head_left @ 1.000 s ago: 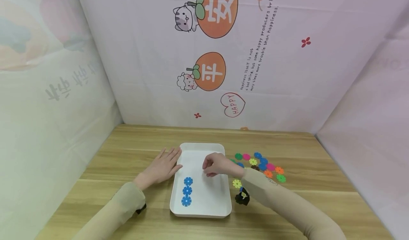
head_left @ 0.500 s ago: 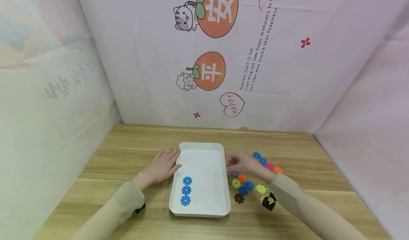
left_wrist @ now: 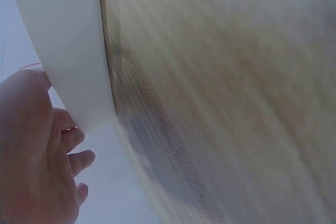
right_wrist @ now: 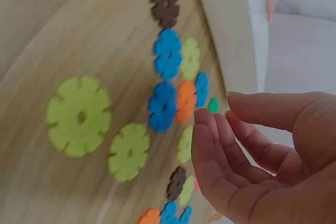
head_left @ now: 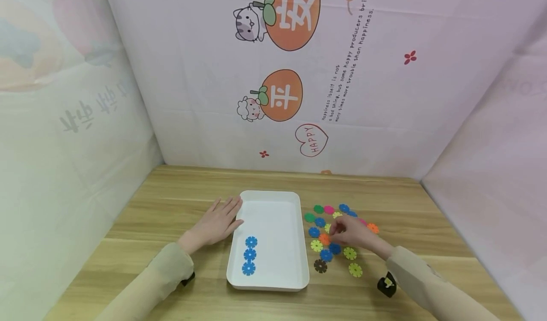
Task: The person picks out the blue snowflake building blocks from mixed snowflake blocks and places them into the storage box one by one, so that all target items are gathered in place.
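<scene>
My left hand [head_left: 217, 220] rests with its fingers spread on the left rim of the white tray [head_left: 295, 283]. In the left wrist view, the fingers [left_wrist: 79, 161] lie at the tray's edge. Inside the tray three blue snowflake discs [head_left: 249, 254] stand in a joined column at the lower left. Over the scattered discs on the right hovers my right hand [head_left: 352, 231], its fingers bent and nothing held. The right wrist view has a gap between thumb and fingertips. An orange disc [head_left: 325, 239] and a blue disc [head_left: 335, 249] are nearest to that hand, which covers some others.
Several loose discs lie right of the tray on the wooden table [head_left: 192, 283], among them a brown disc [head_left: 320, 266], a yellow-green disc [head_left: 355, 269], a green disc [head_left: 309, 217] and a pink disc [head_left: 328, 209]. A printed cloth [head_left: 205, 98] stands behind the table.
My right hand has moved right, from over the tray out across its right rim to above the loose discs. The left hand and the three blue discs have stayed put.
</scene>
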The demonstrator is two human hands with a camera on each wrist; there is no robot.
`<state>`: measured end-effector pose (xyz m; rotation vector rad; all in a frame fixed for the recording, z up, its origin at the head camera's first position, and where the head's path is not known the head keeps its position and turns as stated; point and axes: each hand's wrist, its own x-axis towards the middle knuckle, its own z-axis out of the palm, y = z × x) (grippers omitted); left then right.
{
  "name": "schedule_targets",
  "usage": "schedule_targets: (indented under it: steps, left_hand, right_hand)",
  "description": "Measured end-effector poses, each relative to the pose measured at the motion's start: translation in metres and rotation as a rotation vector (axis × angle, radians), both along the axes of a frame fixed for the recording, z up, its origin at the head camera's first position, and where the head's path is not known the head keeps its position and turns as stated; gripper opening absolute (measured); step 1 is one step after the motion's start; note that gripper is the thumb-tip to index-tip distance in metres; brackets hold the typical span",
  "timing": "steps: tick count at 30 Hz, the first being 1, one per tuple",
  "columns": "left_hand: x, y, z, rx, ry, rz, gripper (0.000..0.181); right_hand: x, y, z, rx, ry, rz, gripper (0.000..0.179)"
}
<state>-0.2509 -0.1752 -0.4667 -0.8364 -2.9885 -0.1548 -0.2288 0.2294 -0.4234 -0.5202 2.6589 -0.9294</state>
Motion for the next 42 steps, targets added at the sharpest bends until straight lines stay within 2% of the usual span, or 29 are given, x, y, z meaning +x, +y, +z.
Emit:
schedule_targets:
  steps: [7, 14, 21, 33, 37, 42]
  left_hand:
    - [0.000, 0.000, 0.000, -0.001, -0.001, -0.003, 0.066]
    - [-0.001, 0.000, -0.001, 0.002, -0.001, -0.002, 0.066]
    - [-0.002, 0.000, -0.003, 0.006, -0.006, -0.001, 0.066]
    - [-0.003, -0.001, -0.004, 0.001, -0.015, 0.003, 0.067]
    - [-0.004, -0.001, -0.005, -0.009, -0.009, 0.003, 0.067]
    - [-0.004, -0.001, -0.005, -0.009, -0.006, 0.003, 0.067]
  right_hand:
    - [0.002, 0.014, -0.010, 0.084, 0.065, 0.009, 0.015]
    - [0.005, 0.014, -0.015, 0.110, -0.004, -0.030, 0.029]
    - [0.004, 0.012, -0.022, 0.148, 0.007, -0.042, 0.030]
    - [0.004, 0.012, -0.024, 0.126, 0.008, -0.072, 0.033]
    - [0.004, 0.014, -0.024, 0.094, 0.019, -0.055, 0.032]
    - [0.003, 0.018, -0.021, 0.036, 0.044, 0.013, 0.019]
